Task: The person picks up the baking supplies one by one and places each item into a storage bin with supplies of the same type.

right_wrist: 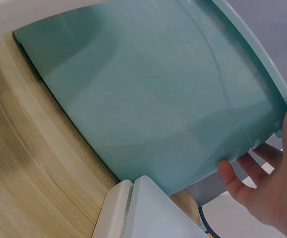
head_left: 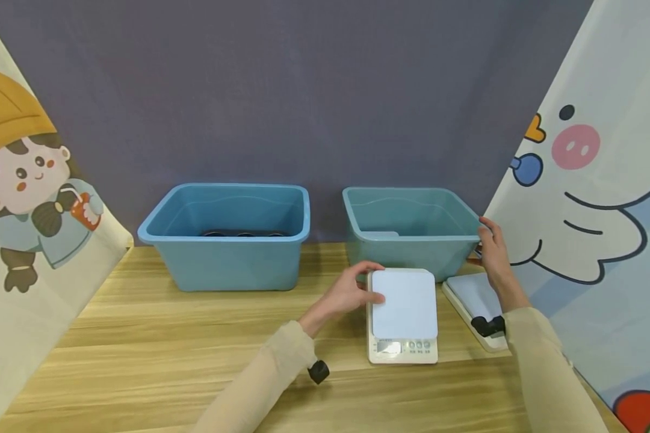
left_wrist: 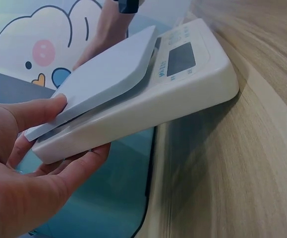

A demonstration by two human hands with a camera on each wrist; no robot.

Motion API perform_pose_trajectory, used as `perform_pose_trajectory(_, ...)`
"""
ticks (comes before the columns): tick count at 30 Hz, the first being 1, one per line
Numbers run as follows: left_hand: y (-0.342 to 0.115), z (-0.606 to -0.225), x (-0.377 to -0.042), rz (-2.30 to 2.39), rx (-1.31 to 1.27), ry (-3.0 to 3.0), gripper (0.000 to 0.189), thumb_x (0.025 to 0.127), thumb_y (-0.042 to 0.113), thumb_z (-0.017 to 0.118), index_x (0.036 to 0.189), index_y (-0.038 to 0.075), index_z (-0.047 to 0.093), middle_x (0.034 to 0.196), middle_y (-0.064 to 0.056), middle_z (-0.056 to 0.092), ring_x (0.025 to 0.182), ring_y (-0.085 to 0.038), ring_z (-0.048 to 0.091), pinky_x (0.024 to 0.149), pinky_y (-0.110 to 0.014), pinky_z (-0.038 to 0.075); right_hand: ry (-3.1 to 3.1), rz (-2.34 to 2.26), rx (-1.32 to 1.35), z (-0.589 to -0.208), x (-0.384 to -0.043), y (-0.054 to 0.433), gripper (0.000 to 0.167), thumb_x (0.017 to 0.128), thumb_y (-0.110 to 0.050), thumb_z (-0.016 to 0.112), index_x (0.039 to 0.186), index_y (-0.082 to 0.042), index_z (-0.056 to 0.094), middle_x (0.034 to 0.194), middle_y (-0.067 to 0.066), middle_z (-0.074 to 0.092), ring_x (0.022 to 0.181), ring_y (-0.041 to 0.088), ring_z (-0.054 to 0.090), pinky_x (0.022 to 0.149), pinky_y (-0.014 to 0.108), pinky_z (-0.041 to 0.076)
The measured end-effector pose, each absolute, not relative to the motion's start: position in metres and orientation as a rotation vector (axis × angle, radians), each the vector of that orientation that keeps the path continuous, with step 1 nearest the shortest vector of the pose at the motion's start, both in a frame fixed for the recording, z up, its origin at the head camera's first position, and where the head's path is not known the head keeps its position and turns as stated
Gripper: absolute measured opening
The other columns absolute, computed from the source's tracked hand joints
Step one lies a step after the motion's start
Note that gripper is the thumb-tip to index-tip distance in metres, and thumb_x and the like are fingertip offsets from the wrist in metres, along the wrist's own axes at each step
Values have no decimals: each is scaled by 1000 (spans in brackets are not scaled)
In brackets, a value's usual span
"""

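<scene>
My left hand [head_left: 348, 291] grips a white kitchen scale [head_left: 406, 310] by its far left corner, thumb on the platform and fingers underneath. In the left wrist view the scale [left_wrist: 128, 121] tilts, its held end raised and its display end close to the tabletop. My right hand [head_left: 495, 255] holds the right front corner of a green plastic tub [head_left: 406, 255]. The right wrist view shows its fingers [right_wrist: 232, 183] curled against the tub's outer wall [right_wrist: 143, 94], just below the rim. A white piece shows inside the tub.
A second kitchen scale [head_left: 473, 294] lies askew on the wooden table [head_left: 195, 361], below my right forearm. Left of the green tub stands a blue tub [head_left: 233, 264] with dark round-topped things inside. A grey cloth [head_left: 314, 108] hangs behind, with cartoon-printed sheets [head_left: 601, 240] at both sides.
</scene>
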State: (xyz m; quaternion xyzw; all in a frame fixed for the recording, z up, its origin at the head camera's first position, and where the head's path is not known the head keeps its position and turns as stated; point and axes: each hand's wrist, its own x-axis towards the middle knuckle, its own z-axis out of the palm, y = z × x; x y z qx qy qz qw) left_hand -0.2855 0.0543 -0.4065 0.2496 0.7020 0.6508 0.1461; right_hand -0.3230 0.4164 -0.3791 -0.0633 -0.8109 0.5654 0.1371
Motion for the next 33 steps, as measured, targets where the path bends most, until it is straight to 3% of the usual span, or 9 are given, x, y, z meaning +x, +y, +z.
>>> perform_pose_trajectory(8, 55, -405, -286, 1860, 747, 2041, 55, 80, -2, 78, 130, 13, 59, 117, -13, 60, 76, -17, 61, 59, -29, 45, -2336, 1656, -174, -367, -313, 408, 60, 106, -48, 23, 160, -26, 12, 156, 30, 21, 122, 36, 45, 74, 30, 54)
perform_pose_trajectory(14, 55, -406, -285, 1830, 749, 2058, 54, 81, 0, 78, 129, 13, 58, 122, -13, 59, 83, -18, 63, 64, -30, 48, -2327, 1652, -188, -378, -322, 417, 59, 105, -49, 24, 159, -27, 15, 154, 25, 24, 104, 16, 51, 74, 31, 55)
perform_pose_trajectory(21, 54, -408, -285, 1823, 751, 2056, 54, 82, 1, 78, 131, 14, 58, 121, -14, 59, 81, -17, 62, 61, -31, 47, -2335, 1637, -181, -383, -322, 416, 60, 105, -51, 22, 159, -29, 13, 158, 27, 20, 123, 37, 45, 76, 32, 54)
perform_pose_trajectory(26, 55, -406, -285, 1814, 753, 2061, 54, 82, 2, 78, 130, 14, 58, 123, -14, 59, 84, -18, 63, 66, -33, 50, -2336, 1618, -178, -382, -322, 415, 58, 105, -51, 21, 159, -31, 14, 157, 27, 23, 123, 36, 46, 76, 33, 55)
perform_pose_trajectory(33, 57, -404, -284, 1801, 761, 2089, 54, 82, 2, 79, 130, 16, 59, 124, -13, 59, 86, -19, 64, 77, -48, 54, -2327, 1610, -181, -383, -323, 417, 59, 105, -51, 21, 159, -30, 13, 156, 26, 25, 126, 40, 44, 76, 34, 55)
